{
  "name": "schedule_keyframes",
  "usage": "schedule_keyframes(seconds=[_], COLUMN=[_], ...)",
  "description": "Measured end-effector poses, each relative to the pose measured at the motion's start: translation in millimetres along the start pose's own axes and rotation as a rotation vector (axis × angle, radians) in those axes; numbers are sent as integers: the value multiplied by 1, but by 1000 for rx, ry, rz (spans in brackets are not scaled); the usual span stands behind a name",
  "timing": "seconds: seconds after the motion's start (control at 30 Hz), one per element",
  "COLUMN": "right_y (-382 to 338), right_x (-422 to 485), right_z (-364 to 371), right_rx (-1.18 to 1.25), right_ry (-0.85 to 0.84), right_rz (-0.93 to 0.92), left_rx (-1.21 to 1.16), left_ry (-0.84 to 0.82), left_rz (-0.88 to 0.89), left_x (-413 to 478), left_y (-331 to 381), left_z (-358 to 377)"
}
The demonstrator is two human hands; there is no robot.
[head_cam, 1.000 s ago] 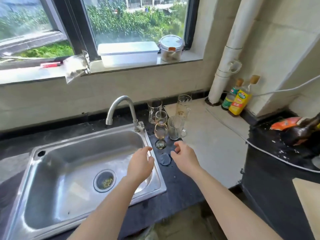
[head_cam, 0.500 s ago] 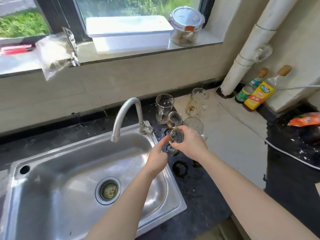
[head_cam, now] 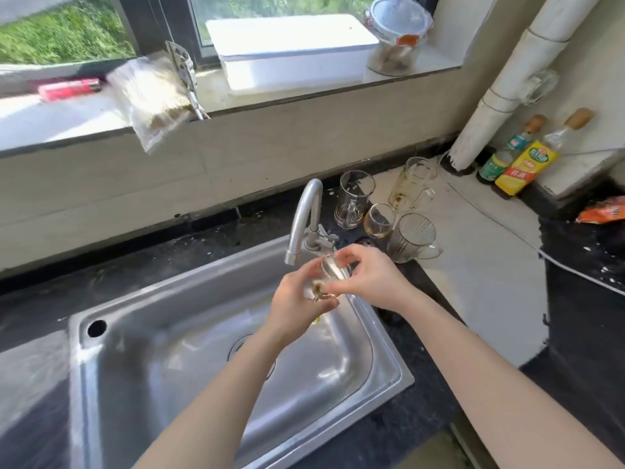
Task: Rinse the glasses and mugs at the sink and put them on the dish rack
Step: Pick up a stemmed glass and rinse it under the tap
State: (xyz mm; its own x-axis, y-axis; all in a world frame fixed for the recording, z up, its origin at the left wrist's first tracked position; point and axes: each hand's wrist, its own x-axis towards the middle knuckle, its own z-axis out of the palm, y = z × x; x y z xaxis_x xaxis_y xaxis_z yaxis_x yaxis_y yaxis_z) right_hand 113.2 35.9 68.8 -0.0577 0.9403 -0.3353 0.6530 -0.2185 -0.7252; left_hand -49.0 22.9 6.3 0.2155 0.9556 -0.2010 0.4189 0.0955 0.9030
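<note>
Both grips hold one small stemmed glass (head_cam: 333, 269). The left grip (head_cam: 299, 301) curls round its lower part, and the right grip (head_cam: 370, 282) pinches the bowl from 3 o'clock. The glass seems tilted, its long axis running roughly 7 to 1 o'clock, though blur hides which end is the rim. It hangs over the far right corner of the sink (head_cam: 389, 353).

The mouth of the faucet (head_cam: 306, 214) is just beside it at 10 o'clock, nearer the left grip. No water shows, so the lever (head_cam: 326, 244) at 12 o'clock, nearest the right grip, is probably the next reach.

At 1 o'clock on the desk (head_cam: 480, 272) stand a clear mug (head_cam: 355, 201), a stained mug (head_cam: 411, 184), a ribbed mug (head_cam: 411, 240) and a second stemmed glass (head_cam: 379, 221), all near enough to knock. No dish rack is in view.
</note>
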Motion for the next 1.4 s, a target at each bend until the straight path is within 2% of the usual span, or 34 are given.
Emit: schedule_keyframes(seconds=[0.1, 0.13, 0.2, 0.27, 0.3, 0.47, 0.63, 0.83, 1.4], right_y=[-3, -2, 1, 5, 5, 4, 6, 8, 12], right_x=[5, 11, 28, 49, 58, 99, 111, 108, 104], right_z=[15, 18, 20, 20, 20, 30, 31, 37, 42], right_rx=[174, 216, 185, -39, -159, -635, -935, -996, -1032], right_ry=[-161, -163, -1, 207, 254, 107, 134, 86, 105], right_rz=[40, 56, 86, 97, 86, 59, -56, -120, -180], left_rx=[2, -15, -45, -62, -67, -106, -115, -146, -146], left_ry=[42, 50, 83, 112, 128, 156, 182, 159, 182], left_rz=[-41, -61, -104, -140, -153, -187, -217, -194, -195], left_x=[-11, -14, -16, -17, -18, -19, -20, -27, -32], left_y=[-17, -20, -26, -30, -32, -35, -41, -36, -35], left_z=[-17, -22, -31, -38, -40, -48, -45, -39, -38])
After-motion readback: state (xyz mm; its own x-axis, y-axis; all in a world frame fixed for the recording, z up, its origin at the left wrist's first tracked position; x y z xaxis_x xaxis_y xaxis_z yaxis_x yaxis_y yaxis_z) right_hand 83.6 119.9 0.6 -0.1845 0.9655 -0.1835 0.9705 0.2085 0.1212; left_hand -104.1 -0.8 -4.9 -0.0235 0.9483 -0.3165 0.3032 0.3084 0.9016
